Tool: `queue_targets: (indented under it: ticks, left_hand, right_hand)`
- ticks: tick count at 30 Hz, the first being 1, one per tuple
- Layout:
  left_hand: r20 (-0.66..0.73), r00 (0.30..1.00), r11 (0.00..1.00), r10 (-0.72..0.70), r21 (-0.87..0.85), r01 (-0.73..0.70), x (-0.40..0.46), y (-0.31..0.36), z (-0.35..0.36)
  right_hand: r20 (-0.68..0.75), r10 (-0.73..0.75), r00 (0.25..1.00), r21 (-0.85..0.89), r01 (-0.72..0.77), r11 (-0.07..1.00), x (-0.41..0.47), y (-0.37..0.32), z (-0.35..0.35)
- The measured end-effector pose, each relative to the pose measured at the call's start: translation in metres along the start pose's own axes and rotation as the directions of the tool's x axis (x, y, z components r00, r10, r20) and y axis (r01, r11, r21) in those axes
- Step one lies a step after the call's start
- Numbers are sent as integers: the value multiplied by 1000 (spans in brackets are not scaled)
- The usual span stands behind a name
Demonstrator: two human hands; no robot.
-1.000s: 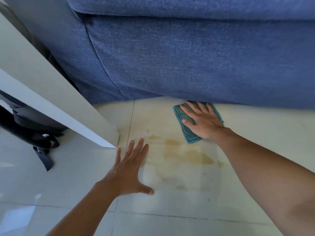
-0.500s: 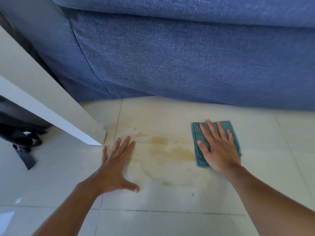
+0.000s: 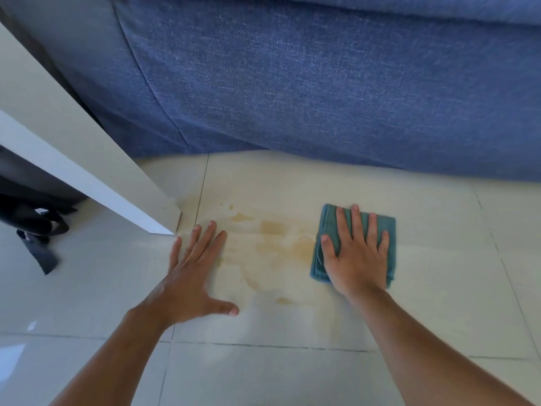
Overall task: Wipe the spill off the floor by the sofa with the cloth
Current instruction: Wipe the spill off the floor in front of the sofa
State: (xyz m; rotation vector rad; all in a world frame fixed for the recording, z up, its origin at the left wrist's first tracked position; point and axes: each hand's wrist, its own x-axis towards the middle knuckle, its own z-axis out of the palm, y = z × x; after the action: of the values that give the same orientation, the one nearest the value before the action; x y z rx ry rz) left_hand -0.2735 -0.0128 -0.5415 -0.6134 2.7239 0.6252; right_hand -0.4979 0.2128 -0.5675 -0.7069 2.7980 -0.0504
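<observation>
Head view: right hand (image 3: 355, 259) flat on folded teal cloth (image 3: 325, 230) beside tan spill (image 3: 275, 244); left hand (image 3: 190, 279) splayed on glossy floor tiles (image 3: 439, 288), white panel (image 3: 87, 171) just beside.

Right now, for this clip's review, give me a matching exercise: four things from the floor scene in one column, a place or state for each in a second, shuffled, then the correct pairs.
Things
1. cloth
2. left hand
3. spill
4. sofa

Places or states
A. yellowish patches on the tile between the two hands
B. blue fabric, along the top of the view behind the tiles
C. folded, teal, flat under the right hand
D. spread flat on bare floor near the white panel corner

Pairs: 1-C, 2-D, 3-A, 4-B
</observation>
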Motion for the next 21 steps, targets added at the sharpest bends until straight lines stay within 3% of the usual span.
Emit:
queue_targets:
  ticks: [4, 9, 12, 16, 21]
  left_hand:
    - [-98, 994, 994, 41, 109, -31, -12, -7, 11]
    - [-133, 989, 984, 59, 173, -35, -15, -7, 19]
    - [-153, 987, 981, 55, 192, -25, -13, -7, 19]
    - [-182, 983, 979, 34, 202, 3, -14, -7, 22]
    - [-182, 982, 982, 39, 188, -4, -16, -8, 22]
  right_hand:
    - [-4, -25, 1000, 38, 26, 999, -2, 0, 1]
    - [-16, 147, 989, 110, -144, 983, -97, 0, 20]
    - [-8, 162, 987, 78, -161, 984, -67, 1, 17]
    - [-5, 303, 953, 205, -296, 933, -9, -32, 6]
    - [-59, -47, 997, 81, 52, 995, -98, -22, 24]
